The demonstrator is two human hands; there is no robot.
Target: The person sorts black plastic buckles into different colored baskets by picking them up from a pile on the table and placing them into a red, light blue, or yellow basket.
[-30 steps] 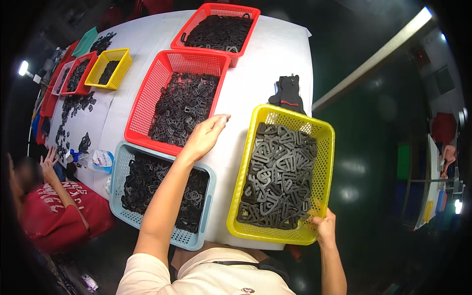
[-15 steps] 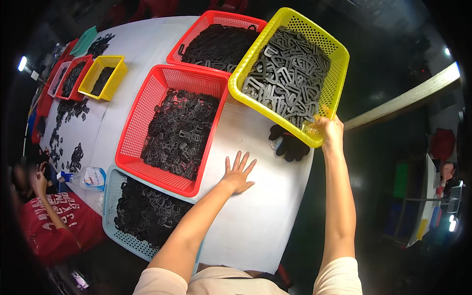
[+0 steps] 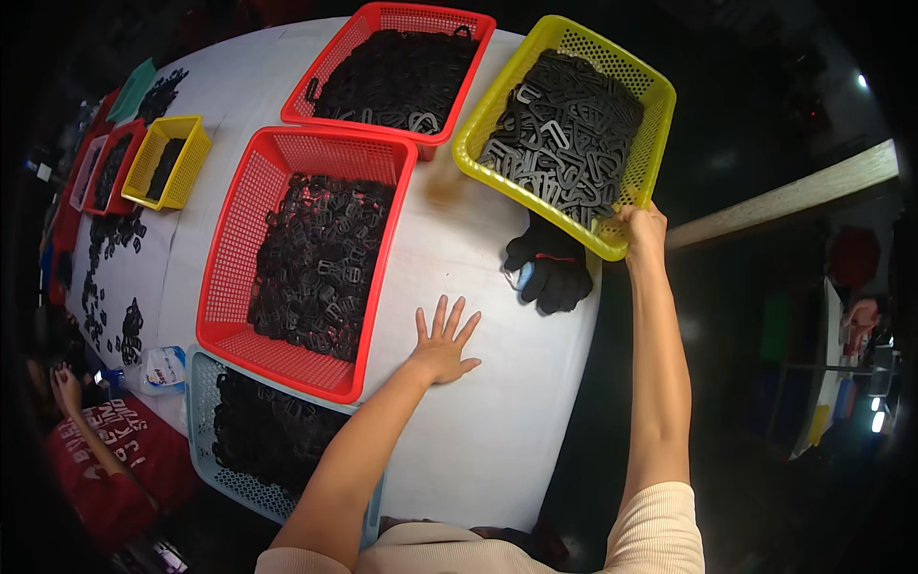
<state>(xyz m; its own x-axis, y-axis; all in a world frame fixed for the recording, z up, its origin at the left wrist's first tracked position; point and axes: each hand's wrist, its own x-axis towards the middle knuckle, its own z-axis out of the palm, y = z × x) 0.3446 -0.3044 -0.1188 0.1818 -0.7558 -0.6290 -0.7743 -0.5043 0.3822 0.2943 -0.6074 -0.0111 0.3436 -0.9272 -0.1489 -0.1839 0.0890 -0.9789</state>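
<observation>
My right hand (image 3: 643, 230) grips the near right corner of a yellow perforated basket (image 3: 524, 191), which is filled with dark grey plastic buckles (image 3: 564, 134). The basket sits at the table's right edge. My left hand (image 3: 445, 346) lies flat on the white table (image 3: 459, 450) with its fingers spread, and holds nothing. Left of it stands a large red basket (image 3: 218, 258) of black buckles (image 3: 320, 263). Between the yellow basket and my left hand lies a dark glove (image 3: 550, 273), partly under the basket's near side.
Another red basket (image 3: 320, 69) of black pieces stands behind. A blue basket (image 3: 234, 478) is at the near left. Smaller yellow (image 3: 196, 153) and red baskets (image 3: 127, 182) stand far left, near loose pieces. A person in a red shirt (image 3: 124, 459) sits at left. A wooden beam (image 3: 784, 196) extends at right.
Relative to the other baskets, the yellow basket has shifted right and away, opening a gap beside the red ones. More of the glove shows. My left hand stays flat; the whole view has shifted slightly.
</observation>
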